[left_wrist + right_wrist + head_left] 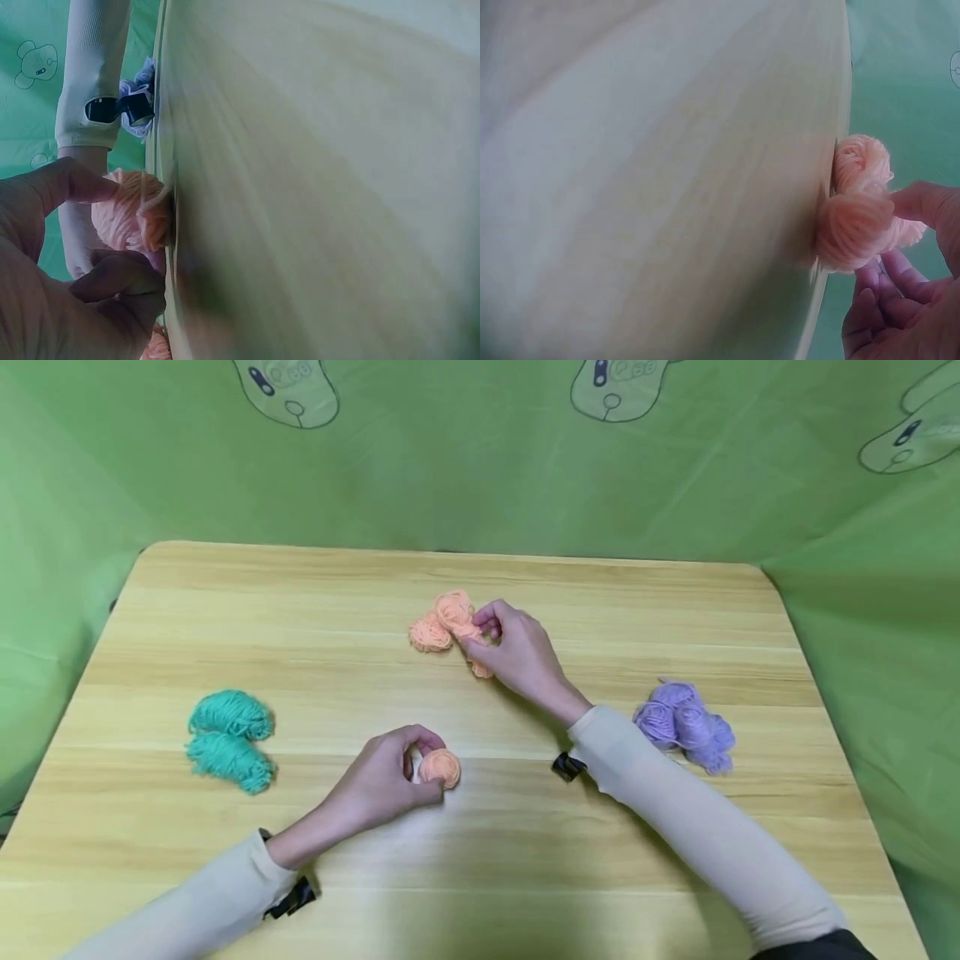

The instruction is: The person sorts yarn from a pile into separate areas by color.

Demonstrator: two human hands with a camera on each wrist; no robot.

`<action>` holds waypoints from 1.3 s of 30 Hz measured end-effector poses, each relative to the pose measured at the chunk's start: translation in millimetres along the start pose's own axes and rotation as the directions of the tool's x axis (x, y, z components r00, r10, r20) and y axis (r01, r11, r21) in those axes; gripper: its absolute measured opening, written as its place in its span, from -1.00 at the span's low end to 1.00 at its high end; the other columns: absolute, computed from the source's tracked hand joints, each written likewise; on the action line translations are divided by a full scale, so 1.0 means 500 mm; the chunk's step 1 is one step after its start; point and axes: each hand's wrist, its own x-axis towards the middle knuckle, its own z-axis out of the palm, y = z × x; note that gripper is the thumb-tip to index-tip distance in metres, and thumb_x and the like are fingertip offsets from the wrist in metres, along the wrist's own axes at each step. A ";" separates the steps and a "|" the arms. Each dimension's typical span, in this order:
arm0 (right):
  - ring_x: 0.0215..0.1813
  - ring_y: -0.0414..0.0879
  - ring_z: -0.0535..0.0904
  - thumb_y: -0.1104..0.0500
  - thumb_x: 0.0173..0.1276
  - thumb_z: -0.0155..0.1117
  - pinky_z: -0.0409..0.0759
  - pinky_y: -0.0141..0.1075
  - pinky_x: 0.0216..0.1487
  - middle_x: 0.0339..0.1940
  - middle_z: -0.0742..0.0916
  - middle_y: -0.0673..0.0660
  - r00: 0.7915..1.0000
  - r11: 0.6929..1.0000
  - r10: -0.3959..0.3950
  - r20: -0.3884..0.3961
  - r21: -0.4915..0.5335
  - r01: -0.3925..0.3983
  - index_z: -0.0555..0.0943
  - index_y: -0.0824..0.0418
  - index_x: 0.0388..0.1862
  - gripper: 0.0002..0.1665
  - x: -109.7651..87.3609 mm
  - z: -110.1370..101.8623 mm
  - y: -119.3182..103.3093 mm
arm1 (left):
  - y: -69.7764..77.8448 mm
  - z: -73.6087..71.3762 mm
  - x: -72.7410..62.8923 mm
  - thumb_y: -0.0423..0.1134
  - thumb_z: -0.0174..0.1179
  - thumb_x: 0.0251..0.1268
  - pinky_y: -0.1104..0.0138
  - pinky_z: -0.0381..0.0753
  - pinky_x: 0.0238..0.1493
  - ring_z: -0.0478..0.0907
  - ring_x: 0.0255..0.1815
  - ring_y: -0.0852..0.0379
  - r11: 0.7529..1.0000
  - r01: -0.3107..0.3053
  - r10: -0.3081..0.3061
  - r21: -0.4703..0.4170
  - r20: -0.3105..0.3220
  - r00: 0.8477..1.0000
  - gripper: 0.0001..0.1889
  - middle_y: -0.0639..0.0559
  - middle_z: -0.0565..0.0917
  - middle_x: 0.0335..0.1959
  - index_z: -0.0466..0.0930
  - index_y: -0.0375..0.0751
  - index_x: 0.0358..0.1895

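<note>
My left hand (382,781) holds a small peach yarn ball (439,768) between thumb and fingers, low over the front middle of the table. In the left wrist view that yarn ball (127,214) shows its wound strands and a loose end. Farther back, my right hand (525,652) has its thumb and fingers about the right-hand ball of a peach yarn cluster (452,610). The right wrist view shows the thumb against this peach ball (855,231), with the other fingers bent on its far side. Other peach balls touch it, partly hidden behind.
Two teal yarn bundles (228,739) lie together at the left of the wooden table (465,910). A purple yarn cluster (686,725) sits at the right, close beside the right sleeve (675,802). Green cloth (465,485) hangs behind the back edge.
</note>
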 end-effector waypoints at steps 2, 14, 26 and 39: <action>0.01 0.02 0.58 0.03 0.43 0.57 0.54 -0.11 0.12 -0.01 0.74 0.12 1.000 1.000 -0.006 0.010 -0.014 0.007 0.65 0.24 0.20 -0.51 -0.001 0.000 -0.001 | 0.000 0.001 0.001 -0.38 0.60 0.01 0.30 0.50 -0.40 0.49 -0.42 0.14 1.000 0.012 -0.012 -0.006 0.006 1.000 -0.55 0.05 0.61 -0.40 0.71 -0.20 0.03; 0.51 0.13 0.42 -0.12 0.40 0.55 0.36 0.07 0.54 0.48 0.57 0.19 0.997 0.999 -0.035 0.074 -0.038 0.038 0.46 0.25 0.54 -0.11 -0.042 -0.027 0.004 | -0.006 -0.015 0.021 -0.37 0.60 0.00 0.29 0.50 -0.43 0.49 -0.43 0.10 0.999 0.046 -0.047 -0.016 -0.037 0.998 -0.56 0.01 0.63 -0.38 0.72 -0.20 0.02; 0.74 0.20 0.10 -0.21 0.35 0.59 0.02 0.43 0.60 0.77 0.22 0.26 0.974 0.972 -0.186 0.130 -0.119 0.202 0.29 0.19 0.70 0.12 -0.120 -0.071 0.014 | 0.011 -0.052 0.047 -0.44 0.50 0.10 0.35 0.46 -0.46 0.47 -0.42 0.03 0.995 -0.031 0.015 -0.090 -0.172 0.985 -0.52 -0.06 0.58 -0.41 0.69 -0.22 0.16; 0.81 0.11 -0.13 -0.43 0.51 0.33 -0.01 0.40 0.60 0.84 0.05 0.14 0.943 0.924 -0.277 0.182 -0.220 0.314 0.21 0.07 0.79 0.11 -0.197 -0.092 0.021 | 0.019 -0.068 0.105 -0.38 0.49 0.17 0.37 0.40 -0.50 0.41 -0.44 0.07 0.990 -0.034 -0.003 -0.138 -0.257 0.966 -0.53 -0.08 0.53 -0.41 0.65 -0.19 0.18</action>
